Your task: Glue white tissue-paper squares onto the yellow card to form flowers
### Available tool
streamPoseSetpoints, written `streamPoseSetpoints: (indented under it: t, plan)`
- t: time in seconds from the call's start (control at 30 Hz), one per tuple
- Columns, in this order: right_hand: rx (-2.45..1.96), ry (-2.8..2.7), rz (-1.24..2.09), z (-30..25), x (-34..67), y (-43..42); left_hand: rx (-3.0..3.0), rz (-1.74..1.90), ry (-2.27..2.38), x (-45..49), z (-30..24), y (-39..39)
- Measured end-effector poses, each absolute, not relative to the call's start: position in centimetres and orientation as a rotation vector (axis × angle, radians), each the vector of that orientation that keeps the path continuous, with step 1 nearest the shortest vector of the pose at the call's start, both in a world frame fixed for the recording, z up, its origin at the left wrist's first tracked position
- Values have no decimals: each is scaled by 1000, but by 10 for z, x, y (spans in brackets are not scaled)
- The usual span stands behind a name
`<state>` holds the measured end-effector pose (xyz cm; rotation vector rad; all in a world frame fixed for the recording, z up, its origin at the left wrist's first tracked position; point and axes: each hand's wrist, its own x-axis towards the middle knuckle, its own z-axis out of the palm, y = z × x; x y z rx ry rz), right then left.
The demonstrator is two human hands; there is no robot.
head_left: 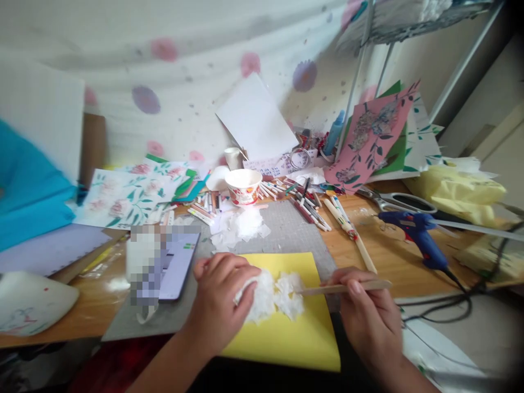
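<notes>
A wooden craft stick is gripped between the thumb and fingers of my right hand. Its left end touches a torn white tissue paper clump on a yellow sheet of paper. A larger white tissue paper clump lies just left of that one. My left hand has its fingers and thumb closed about the left edge of this larger clump, hiding part of it. The yellow sheet overhangs the front edge of the table.
Behind the sheet, torn white scraps lie on a grey cutting mat. A paper bowl stands among several markers. On the right are a blue glue gun and scissors; a phone is on the left.
</notes>
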<state>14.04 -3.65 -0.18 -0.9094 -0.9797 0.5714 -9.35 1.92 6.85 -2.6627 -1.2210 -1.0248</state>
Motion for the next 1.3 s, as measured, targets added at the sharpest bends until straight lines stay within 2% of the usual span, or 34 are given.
streamPoseSetpoints:
  t: [0.07, 0.2, 0.5, 0.9, 1.07, 1.3]
  plan:
    - [-855, -846, 656, 2, 141, -35, -2474, -992, -1412, -109, 79, 40]
    - [-795, -785, 702, 6, 143, -31, -2381, -458, -1824, -122, 88, 81]
    - [-842, -808, 679, 6, 145, -35, -2356, -225, -1927, -102, 72, 118]
    - [-845, -801, 748, -13, 154, -37, -2345, -476, -1910, -84, 62, 137]
    - [-803, -859, 752, -22, 160, -37, -2384, -722, -1943, -86, 68, 127]
    - [-828, -812, 720, 1, 146, -37, -2710, -1137, -1948, -99, 71, 109]
